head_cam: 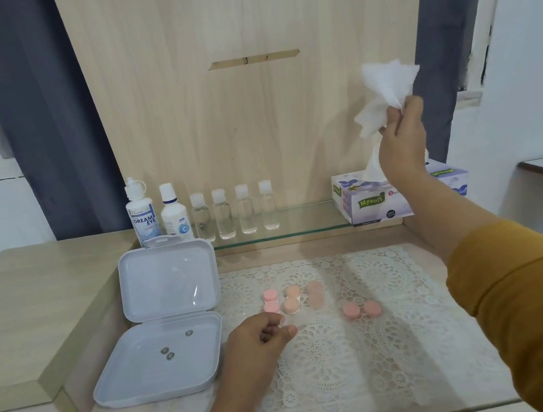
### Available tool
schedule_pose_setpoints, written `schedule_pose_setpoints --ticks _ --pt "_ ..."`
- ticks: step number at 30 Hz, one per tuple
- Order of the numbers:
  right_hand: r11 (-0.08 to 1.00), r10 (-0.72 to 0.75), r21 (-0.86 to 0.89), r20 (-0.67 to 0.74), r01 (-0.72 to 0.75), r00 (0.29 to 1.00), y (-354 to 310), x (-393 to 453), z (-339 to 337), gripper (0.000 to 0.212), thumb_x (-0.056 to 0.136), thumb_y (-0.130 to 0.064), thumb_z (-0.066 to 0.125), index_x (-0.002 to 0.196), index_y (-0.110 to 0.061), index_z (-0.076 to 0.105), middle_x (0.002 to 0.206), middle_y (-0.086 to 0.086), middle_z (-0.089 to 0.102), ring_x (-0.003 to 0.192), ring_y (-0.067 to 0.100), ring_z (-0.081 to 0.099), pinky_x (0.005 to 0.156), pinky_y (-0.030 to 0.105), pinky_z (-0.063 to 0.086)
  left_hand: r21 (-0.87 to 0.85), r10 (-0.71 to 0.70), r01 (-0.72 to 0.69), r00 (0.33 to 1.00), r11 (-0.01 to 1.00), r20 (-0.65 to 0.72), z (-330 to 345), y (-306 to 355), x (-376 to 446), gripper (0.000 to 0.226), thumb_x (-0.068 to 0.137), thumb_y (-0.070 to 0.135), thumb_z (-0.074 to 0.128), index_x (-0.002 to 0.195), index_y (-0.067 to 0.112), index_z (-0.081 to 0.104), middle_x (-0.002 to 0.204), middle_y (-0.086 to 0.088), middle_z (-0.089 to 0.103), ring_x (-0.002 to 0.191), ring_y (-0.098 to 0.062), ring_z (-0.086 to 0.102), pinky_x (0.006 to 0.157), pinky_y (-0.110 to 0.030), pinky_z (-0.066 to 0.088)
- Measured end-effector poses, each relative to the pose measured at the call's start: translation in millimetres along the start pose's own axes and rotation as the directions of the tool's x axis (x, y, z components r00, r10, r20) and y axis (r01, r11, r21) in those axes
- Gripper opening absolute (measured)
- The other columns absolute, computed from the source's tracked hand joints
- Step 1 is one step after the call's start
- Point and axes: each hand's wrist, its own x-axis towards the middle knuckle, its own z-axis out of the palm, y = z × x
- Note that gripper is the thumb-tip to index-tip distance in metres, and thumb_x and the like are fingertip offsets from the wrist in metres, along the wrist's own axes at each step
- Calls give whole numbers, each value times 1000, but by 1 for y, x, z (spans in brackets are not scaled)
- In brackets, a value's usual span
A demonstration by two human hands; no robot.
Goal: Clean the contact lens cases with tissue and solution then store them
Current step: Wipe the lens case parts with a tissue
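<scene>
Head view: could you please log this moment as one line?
right hand: holds tissue above tissue box | left hand: beside lens cases | storage box: open

The right hand (401, 140) is raised at upper right, fingers pinched closed, arm extended. The left hand (258, 340) sits low at centre, fingers loosely curled.

place: home vanity nook | evidence: lace mat (368, 348) lying on a wood-look counter (34, 306), centre | bottles (234, 212) and tissue box (366, 200) sitting on a glass shelf (301, 229) | curtains (44, 114) hanging upper left and right
</scene>
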Motion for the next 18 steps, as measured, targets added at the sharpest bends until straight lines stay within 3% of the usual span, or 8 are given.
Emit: schedule_pose_setpoints --ticks 2,5,8,11,14,18 --pt "994 24 112 -65 -17 998 -10 2 -3 28 102 -16 29 126 -6 38 106 0 54 89 16 55 90 42 51 1 4 -4 1000 1000 3 0 0 0 10 79 24 76 85 20 70 78 4 62 70 -5 54 64 -9 45" --pt "977 40 211 -83 -22 996 -24 -6 -11 36 95 -8 30 124 -19 47 97 -13 56 73 4 52 71 31 50 -24 -8 8 1000 1000 4 0 -1 0 9 79 22 77 84 21 70 78 4 62 70 -5 54 65 -10 46" --pt "982 57 180 29 -62 998 -31 -34 -19 44 88 1 29 108 -21 62 77 -9 55 55 4 41 52 19 37 -26 -17 17 1000 1000 11 0 -3 0 10 79 25 77 86 22 70 80 3 64 71 -4 56 64 -9 46" --pt "983 143 93 158 -159 977 -29 -74 -23 42 87 4 33 90 -21 67 72 -10 55 45 1 38 48 17 31 -23 -27 27 1000 999 10 0 -3 1 13 79 26 77 89 21 71 82 2 65 72 -5 57 63 -8 45" --pt "935 297 110 279 -338 913 -30 -117 -33 39 90 3 42 76 -23 66 73 -4 62 52 3 44 51 22 33 -18 -32 32 999 999 15 0 -4 1 15 79 27 77 91 21 71 82 4 64 73 -5 57 64 -9 46" --pt "896 329 132 444 -424 834 -32 -170 -48 20 81 -1 70 89 -19 67 79 -3 70 64 5 63 57 16 47 -22 -21 21 999 1000 25 -1 -4 1 10 79 28 76 86 23 71 79 5 63 71 -6 56 66 -15 47"
